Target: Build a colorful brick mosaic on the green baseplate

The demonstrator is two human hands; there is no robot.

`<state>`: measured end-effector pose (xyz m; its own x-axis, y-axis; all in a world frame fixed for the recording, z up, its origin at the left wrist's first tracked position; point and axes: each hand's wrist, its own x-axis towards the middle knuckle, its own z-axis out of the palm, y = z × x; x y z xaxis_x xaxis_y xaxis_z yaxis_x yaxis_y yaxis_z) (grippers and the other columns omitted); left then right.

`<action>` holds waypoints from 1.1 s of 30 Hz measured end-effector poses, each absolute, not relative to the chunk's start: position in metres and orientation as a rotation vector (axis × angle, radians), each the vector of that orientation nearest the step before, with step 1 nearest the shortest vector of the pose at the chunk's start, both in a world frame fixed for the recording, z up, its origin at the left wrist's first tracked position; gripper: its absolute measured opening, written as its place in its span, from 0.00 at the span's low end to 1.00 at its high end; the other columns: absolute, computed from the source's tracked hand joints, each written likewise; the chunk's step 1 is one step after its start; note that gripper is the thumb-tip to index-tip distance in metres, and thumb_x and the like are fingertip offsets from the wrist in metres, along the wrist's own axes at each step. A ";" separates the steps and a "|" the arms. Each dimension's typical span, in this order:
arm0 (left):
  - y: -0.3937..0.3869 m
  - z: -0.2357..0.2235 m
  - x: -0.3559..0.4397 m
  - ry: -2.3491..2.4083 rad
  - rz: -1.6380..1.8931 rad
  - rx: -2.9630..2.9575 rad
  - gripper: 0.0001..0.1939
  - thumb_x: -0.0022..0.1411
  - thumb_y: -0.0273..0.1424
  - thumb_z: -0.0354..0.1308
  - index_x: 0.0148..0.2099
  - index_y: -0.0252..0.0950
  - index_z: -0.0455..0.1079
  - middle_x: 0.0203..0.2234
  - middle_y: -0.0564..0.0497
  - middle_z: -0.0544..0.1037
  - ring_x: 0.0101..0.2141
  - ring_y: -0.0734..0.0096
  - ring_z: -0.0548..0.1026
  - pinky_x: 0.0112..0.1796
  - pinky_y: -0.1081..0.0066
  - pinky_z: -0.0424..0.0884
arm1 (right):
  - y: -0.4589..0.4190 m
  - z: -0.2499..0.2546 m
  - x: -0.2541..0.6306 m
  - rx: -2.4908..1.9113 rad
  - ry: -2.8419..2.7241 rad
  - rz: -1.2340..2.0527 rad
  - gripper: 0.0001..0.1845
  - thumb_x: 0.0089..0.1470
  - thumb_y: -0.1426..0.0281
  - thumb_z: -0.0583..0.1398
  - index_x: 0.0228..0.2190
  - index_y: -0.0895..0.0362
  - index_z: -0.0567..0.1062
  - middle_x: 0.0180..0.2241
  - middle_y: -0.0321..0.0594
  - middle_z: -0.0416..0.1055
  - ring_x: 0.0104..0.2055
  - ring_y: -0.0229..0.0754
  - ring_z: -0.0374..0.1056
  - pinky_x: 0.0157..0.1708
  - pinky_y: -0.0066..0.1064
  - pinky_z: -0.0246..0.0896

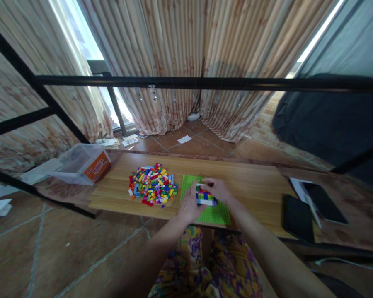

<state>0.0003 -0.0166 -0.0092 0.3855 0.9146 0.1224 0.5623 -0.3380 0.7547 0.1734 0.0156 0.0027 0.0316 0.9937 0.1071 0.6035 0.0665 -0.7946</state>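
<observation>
A green baseplate [218, 214] lies on the wooden table [255, 186] in front of me. A small multicoloured brick build [205, 197] stands on it. My left hand [189, 205] touches the build's left side, fingers curled against it. My right hand [216, 189] rests over its top and right side, fingers bent around it. A pile of loose coloured bricks [152, 184] lies on the table just left of the baseplate.
A clear plastic box with an orange label [83, 164] sits at the table's left end. Two dark tablets [296, 218] and papers lie on the right. A black metal frame bar [205, 82] crosses above the table. Curtains hang behind.
</observation>
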 end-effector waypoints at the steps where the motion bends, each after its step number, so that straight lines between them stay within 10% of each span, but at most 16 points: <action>1: -0.018 -0.010 0.001 1.270 0.723 2.025 0.48 0.53 0.31 0.64 0.70 0.35 0.42 0.59 0.37 0.65 0.61 0.53 0.63 0.59 0.52 0.61 | 0.014 0.004 0.174 -1.611 -1.601 0.676 0.16 0.48 0.62 0.64 0.39 0.55 0.81 0.39 0.41 0.80 0.40 0.44 0.75 0.43 0.37 0.69; 33: 0.009 0.006 -0.144 1.923 0.920 2.000 0.14 0.60 0.28 0.55 0.48 0.36 0.73 0.44 0.45 0.75 0.48 0.62 0.72 0.52 0.60 0.69 | -0.094 -0.054 0.224 -1.848 -1.512 -0.018 0.25 0.58 0.51 0.51 0.35 0.55 0.79 0.36 0.48 0.77 0.39 0.53 0.71 0.42 0.44 0.65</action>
